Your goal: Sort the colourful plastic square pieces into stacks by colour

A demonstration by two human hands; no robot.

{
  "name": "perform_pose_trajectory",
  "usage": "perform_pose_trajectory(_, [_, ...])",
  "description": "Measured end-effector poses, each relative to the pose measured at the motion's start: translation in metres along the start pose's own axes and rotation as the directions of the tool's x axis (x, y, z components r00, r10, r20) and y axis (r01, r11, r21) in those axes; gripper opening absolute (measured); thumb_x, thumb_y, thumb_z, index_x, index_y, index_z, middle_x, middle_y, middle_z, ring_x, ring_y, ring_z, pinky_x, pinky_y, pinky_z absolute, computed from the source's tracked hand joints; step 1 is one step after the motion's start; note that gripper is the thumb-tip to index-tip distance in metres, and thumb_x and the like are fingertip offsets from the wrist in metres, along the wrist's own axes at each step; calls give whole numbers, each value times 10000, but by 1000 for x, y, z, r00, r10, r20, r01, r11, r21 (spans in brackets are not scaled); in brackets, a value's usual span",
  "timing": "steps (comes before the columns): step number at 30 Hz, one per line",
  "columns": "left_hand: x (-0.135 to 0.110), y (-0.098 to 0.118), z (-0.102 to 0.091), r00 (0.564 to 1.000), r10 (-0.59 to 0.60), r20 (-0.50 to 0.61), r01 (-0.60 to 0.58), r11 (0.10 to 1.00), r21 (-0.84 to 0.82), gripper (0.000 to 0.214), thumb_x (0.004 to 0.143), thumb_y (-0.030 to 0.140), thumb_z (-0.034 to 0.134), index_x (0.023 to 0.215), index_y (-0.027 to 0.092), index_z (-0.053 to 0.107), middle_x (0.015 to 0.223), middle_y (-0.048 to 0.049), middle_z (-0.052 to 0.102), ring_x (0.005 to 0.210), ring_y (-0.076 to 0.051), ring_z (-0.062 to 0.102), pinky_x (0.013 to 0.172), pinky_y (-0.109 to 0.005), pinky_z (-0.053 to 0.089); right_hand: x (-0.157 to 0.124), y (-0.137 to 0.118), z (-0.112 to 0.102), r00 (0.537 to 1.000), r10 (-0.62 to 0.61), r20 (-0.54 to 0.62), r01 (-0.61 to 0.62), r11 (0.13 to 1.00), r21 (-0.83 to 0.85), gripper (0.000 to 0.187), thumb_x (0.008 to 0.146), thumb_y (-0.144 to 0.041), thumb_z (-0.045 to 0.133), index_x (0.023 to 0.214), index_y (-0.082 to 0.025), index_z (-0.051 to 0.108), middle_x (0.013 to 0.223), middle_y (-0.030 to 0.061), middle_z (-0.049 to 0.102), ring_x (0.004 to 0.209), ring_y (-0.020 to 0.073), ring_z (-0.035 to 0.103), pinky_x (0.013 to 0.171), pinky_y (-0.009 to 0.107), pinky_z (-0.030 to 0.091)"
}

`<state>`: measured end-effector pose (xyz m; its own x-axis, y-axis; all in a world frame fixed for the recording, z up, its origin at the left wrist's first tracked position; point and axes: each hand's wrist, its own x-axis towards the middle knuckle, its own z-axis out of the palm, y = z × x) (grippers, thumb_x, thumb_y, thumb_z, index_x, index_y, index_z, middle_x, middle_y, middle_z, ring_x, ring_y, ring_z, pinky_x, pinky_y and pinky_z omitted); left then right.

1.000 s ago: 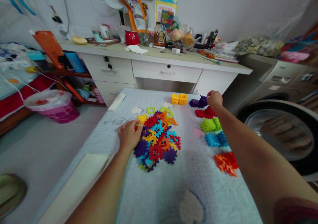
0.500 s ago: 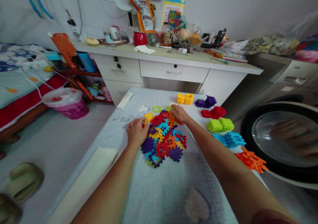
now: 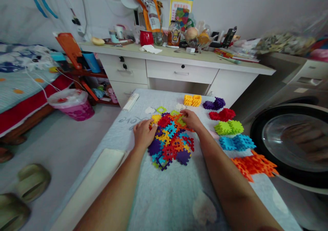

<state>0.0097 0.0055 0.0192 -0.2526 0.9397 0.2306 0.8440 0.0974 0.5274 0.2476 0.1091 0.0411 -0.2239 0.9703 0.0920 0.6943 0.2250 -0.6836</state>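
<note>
A heap of interlocking plastic tiles [image 3: 171,142] in mixed colours lies in the middle of a table under a pale blue cloth [image 3: 166,197]. My left hand [image 3: 142,134] rests on the heap's left edge, fingers curled over a yellow and a red tile. My right hand [image 3: 191,119] sits on the heap's far right side, fingertips closed on a green and orange tile. To the right runs a row of one-colour stacks: yellow [image 3: 192,100], purple [image 3: 214,104], red [image 3: 222,114], lime green [image 3: 229,127], blue [image 3: 237,142], orange [image 3: 253,164].
A white bar [image 3: 131,102], two white pieces [image 3: 150,110] and a green frame tile [image 3: 162,109] lie beyond the heap. A cream board [image 3: 89,186] lies at the table's near left. Behind stands a cluttered white desk [image 3: 179,72]; a washing machine door [image 3: 289,142] is right, a pink bin [image 3: 71,104] left.
My right hand left the purple stack at the far right and came back onto the heap's far side. The left hand stayed at the heap's left edge. The view shifted slightly.
</note>
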Motion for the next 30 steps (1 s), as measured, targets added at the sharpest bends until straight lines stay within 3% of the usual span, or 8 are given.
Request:
perform_pose_trajectory(4, [0, 1, 0, 1000, -5, -6, 5, 1000, -3, 364, 932, 404, 483, 1205, 262, 677, 1276, -70, 689, 1243, -252, 565, 1115, -451, 318, -2, 3, -10, 996, 21, -85, -13, 996, 93, 382, 758, -155, 502, 1102, -154, 667, 891, 24, 682, 715, 152, 594, 676, 245, 481])
perform_pose_trajectory(9, [0, 1, -1, 1000, -10, 1, 10, 1000, 0, 363, 931, 407, 479, 1200, 264, 677, 1266, -67, 691, 1243, -255, 566, 1111, -448, 320, -5, 0, -16, 957, -93, -275, 37, 979, -202, 369, 771, -58, 463, 1048, -157, 685, 1060, 111, 684, 994, 224, 610, 930, 336, 470])
perform_pose_trajectory(12, [1, 1, -1, 1000, -9, 8, 9, 1000, 2, 368, 930, 409, 478, 1204, 261, 675, 1272, -67, 688, 1244, -259, 567, 1108, -449, 324, -9, -5, -13, 978, -171, -118, 133, 952, -277, 343, 796, -63, 526, 1095, -131, 679, 1116, 140, 670, 1058, 233, 601, 973, 344, 457])
perform_pose_trajectory(15, [0, 0, 0, 1000, 1, 9, -1, 1000, 2, 375, 933, 413, 476, 1210, 253, 672, 1277, -75, 687, 1247, -263, 566, 1106, -453, 326, -12, -9, -13, 983, -178, 41, 182, 971, -153, 398, 831, -183, 639, 1226, -141, 620, 1147, 110, 674, 896, 177, 635, 881, 308, 501])
perform_pose_trajectory(19, [0, -1, 1, 1000, 1, -6, -1, 1000, 2, 369, 935, 416, 474, 1204, 262, 672, 1277, -69, 687, 1249, -256, 566, 1108, -445, 325, -13, -11, -24, 993, -106, 56, 113, 982, -148, 417, 876, -266, 642, 1270, -139, 599, 1180, 110, 684, 895, 161, 653, 844, 280, 507])
perform_pose_trajectory(24, [0, 0, 0, 1000, -3, -1, 3, 1000, 1, 364, 929, 409, 481, 1197, 260, 676, 1270, -65, 692, 1242, -258, 571, 1101, -445, 331, -16, -16, -30, 984, 58, 168, 23, 894, -447, 456, 823, -334, 719, 1227, -135, 652, 1190, 141, 710, 1041, 241, 670, 875, 296, 490])
perform_pose_trajectory(30, [0, 1, -1, 1000, 0, 5, 0, 1000, 14, 368, 926, 404, 472, 1192, 252, 676, 1283, -72, 687, 1245, -267, 570, 1093, -450, 331, -17, -29, -24, 982, 52, 183, 64, 815, -576, 381, 840, -262, 668, 1199, -137, 682, 1178, 147, 729, 1043, 247, 680, 824, 269, 480])
